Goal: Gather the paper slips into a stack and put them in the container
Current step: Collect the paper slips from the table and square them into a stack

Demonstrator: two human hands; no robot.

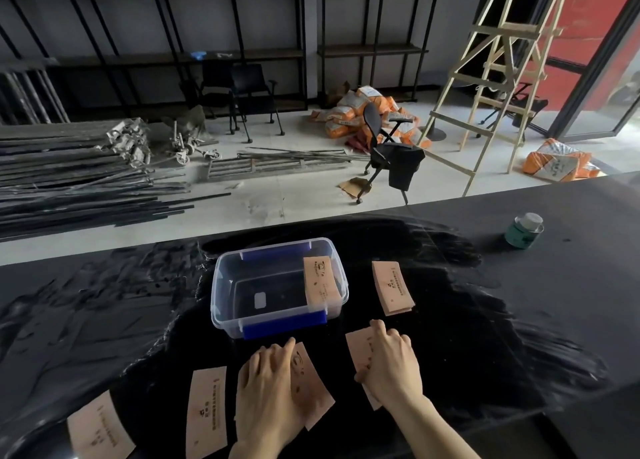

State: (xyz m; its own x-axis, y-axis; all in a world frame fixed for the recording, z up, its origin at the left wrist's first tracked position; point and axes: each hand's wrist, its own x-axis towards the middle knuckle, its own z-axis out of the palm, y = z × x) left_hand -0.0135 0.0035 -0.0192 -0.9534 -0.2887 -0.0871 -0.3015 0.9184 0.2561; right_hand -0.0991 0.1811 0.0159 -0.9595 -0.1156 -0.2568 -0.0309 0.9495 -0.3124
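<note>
A clear plastic container (pixel 221 292) with blue latches stands in the middle of the dark table. One tan paper slip (pixel 320 280) leans inside it against the right wall. Another slip (pixel 393 287) lies to the container's right. My left hand (pixel 268 392) rests flat, fingers apart, on a slip (pixel 313 386) in front of the container. My right hand (pixel 393 365) presses with curled fingers on a slip (pixel 358 349) to the right of that. Two more slips lie at the near left, one (pixel 206 410) beside my left hand and one (pixel 98 427) at the table's edge.
A green and white tin (pixel 524 231) stands at the far right of the table (pixel 519 320). Beyond the table's far edge are a floor with metal bars, black chairs, orange sacks and a wooden ladder.
</note>
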